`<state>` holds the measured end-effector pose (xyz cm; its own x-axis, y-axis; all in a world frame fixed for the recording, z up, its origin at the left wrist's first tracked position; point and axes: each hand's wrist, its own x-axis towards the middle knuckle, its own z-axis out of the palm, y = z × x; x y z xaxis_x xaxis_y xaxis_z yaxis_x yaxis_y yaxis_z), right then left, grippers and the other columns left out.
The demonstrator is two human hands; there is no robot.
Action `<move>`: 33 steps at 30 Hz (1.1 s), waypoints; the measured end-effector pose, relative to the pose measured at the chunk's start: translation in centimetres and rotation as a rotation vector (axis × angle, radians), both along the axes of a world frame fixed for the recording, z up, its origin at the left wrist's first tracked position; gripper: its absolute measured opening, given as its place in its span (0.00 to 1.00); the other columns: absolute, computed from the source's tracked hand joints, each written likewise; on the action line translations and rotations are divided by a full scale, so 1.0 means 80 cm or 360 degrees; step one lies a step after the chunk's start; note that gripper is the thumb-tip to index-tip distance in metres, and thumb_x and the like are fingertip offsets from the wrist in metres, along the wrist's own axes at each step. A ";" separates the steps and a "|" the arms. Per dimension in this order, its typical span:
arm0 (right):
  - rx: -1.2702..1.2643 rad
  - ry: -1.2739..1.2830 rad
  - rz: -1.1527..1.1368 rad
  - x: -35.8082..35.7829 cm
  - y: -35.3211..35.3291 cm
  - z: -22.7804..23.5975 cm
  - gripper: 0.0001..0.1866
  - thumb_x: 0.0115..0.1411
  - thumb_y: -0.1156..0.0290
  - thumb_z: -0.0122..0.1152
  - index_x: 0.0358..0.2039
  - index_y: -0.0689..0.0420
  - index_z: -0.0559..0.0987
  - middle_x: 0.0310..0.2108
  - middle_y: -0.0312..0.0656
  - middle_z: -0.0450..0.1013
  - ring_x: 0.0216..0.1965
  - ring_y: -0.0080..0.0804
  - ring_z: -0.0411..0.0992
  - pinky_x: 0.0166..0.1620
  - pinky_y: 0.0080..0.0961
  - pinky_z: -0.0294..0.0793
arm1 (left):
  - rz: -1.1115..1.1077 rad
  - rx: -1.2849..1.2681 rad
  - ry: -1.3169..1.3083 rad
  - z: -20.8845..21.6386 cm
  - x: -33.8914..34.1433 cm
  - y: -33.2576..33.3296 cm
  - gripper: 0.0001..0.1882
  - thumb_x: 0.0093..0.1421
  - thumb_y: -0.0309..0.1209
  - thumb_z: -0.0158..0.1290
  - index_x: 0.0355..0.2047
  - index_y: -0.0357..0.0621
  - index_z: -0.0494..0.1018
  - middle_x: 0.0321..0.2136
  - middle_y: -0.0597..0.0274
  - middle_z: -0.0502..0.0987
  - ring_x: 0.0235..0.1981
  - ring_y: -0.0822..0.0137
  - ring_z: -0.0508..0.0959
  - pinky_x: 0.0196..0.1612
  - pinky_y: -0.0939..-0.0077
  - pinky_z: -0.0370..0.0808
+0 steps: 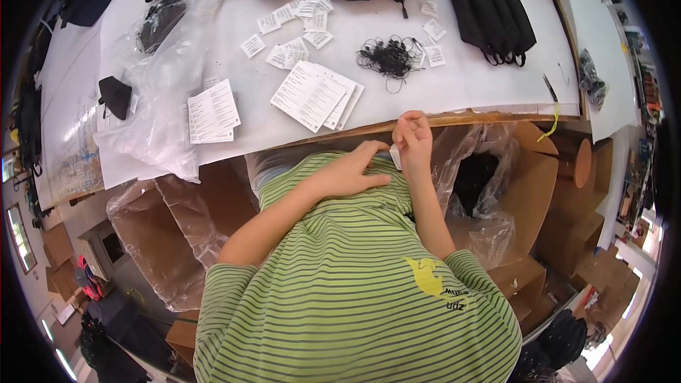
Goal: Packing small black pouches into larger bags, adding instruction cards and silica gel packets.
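At the table's front edge, before my striped shirt, my right hand (413, 143) is closed with its fingers curled. A small white tag (395, 157) shows at its inner side, and the fingers seem to grip it. My left hand (357, 171) lies just left of it, thumb and fingers apart, with nothing in it that I can see. Its index fingertip comes close to the tag. Past the edge, on the white tabletop (255, 117), stacks of printed white cards (312, 96) lie near a tangle of black strings (390, 57).
Small white tags (287, 53) are scattered behind the cards. More cards (214, 112) and a clear plastic bag (159, 78) lie left. Folded black fabric items (491, 20) and a small cutter (550, 89) are at right. Plastic-lined cardboard boxes (535, 170) stand below the edge.
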<state>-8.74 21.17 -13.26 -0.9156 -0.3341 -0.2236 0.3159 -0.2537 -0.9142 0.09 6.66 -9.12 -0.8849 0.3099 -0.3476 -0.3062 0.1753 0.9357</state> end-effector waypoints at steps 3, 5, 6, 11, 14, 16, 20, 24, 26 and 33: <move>-0.0345 -0.0210 0.0027 0.010 0.017 -0.032 0.04 0.61 0.77 0.54 0.36 0.57 0.69 0.19 0.32 0.64 0.18 0.16 0.59 0.21 0.12 0.53 | -0.0269 -0.0510 0.0287 -0.048 -0.022 0.011 0.34 0.53 0.46 0.56 0.53 0.37 0.60 0.49 0.43 0.68 0.49 0.46 0.71 0.50 0.60 0.69; -0.1064 -0.0588 0.0184 0.012 0.022 -0.033 0.03 0.62 0.77 0.52 0.36 0.58 0.70 0.17 0.30 0.59 0.18 0.17 0.56 0.22 0.14 0.53 | -0.0448 -0.0596 0.0131 -0.070 -0.037 0.017 0.36 0.53 0.48 0.55 0.54 0.37 0.59 0.49 0.41 0.69 0.48 0.46 0.71 0.51 0.61 0.69; -0.1455 -0.0640 0.0417 0.010 0.039 -0.055 0.02 0.64 0.76 0.48 0.37 0.58 0.70 0.15 0.31 0.53 0.17 0.19 0.53 0.24 0.15 0.54 | -0.0505 -0.0691 -0.0155 -0.053 -0.053 0.021 0.38 0.52 0.49 0.56 0.55 0.36 0.59 0.46 0.38 0.70 0.48 0.45 0.71 0.51 0.60 0.68; -0.2116 -0.1120 0.0069 0.014 0.075 -0.120 0.05 0.66 0.72 0.44 0.38 0.57 0.69 0.16 0.31 0.54 0.16 0.19 0.52 0.24 0.15 0.53 | -0.0449 -0.0702 0.0198 -0.070 -0.049 0.038 0.40 0.53 0.47 0.55 0.58 0.36 0.54 0.48 0.34 0.68 0.48 0.43 0.71 0.48 0.59 0.70; -0.2124 -0.1173 0.0288 0.010 0.075 -0.123 0.05 0.66 0.74 0.44 0.39 0.57 0.70 0.17 0.32 0.54 0.17 0.19 0.51 0.24 0.15 0.53 | -0.0519 -0.0781 0.0097 -0.050 -0.059 0.039 0.39 0.54 0.45 0.55 0.58 0.36 0.53 0.48 0.35 0.68 0.48 0.43 0.71 0.47 0.58 0.70; -0.2065 -0.1154 0.0328 0.010 0.073 -0.115 0.06 0.65 0.75 0.45 0.40 0.57 0.71 0.17 0.32 0.54 0.18 0.19 0.52 0.24 0.15 0.53 | -0.0560 -0.0806 0.0180 -0.048 -0.057 0.035 0.36 0.55 0.44 0.55 0.56 0.36 0.56 0.47 0.38 0.69 0.47 0.44 0.71 0.47 0.59 0.70; -0.1769 -0.1009 0.0402 0.011 0.072 -0.103 0.09 0.63 0.75 0.48 0.42 0.58 0.74 0.19 0.33 0.59 0.19 0.19 0.55 0.26 0.15 0.55 | -0.0688 -0.0770 0.0423 0.012 -0.052 0.010 0.21 0.58 0.38 0.53 0.46 0.36 0.70 0.41 0.49 0.75 0.39 0.53 0.76 0.42 0.64 0.72; -0.1661 -0.0980 0.0409 0.013 0.075 -0.108 0.09 0.61 0.75 0.49 0.42 0.58 0.74 0.20 0.34 0.62 0.20 0.20 0.57 0.27 0.16 0.57 | 0.0727 -0.0614 0.0556 0.049 -0.044 -0.034 0.10 0.59 0.32 0.53 0.37 0.38 0.75 0.34 0.61 0.77 0.35 0.65 0.74 0.44 0.74 0.69; -0.1671 -0.0973 0.0414 0.010 0.074 -0.110 0.09 0.61 0.76 0.48 0.42 0.58 0.74 0.19 0.34 0.63 0.20 0.20 0.58 0.27 0.16 0.58 | 0.1040 -0.1349 0.0738 0.023 -0.036 -0.072 0.24 0.58 0.38 0.54 0.51 0.37 0.66 0.48 0.52 0.70 0.51 0.56 0.67 0.54 0.64 0.61; -0.1723 -0.1120 0.0386 0.005 0.073 -0.101 0.07 0.60 0.76 0.49 0.38 0.58 0.73 0.20 0.34 0.64 0.20 0.20 0.59 0.28 0.15 0.59 | 0.1015 -0.1798 0.0640 -0.029 -0.022 -0.106 0.41 0.54 0.52 0.55 0.59 0.35 0.58 0.56 0.44 0.61 0.57 0.46 0.58 0.59 0.52 0.53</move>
<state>-8.33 27.01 -21.38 -0.6054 -0.7831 -0.1424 0.7795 -0.6195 0.0930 -1.69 -1.82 -11.42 -0.8659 -0.4681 0.1766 -0.3638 0.8314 0.4200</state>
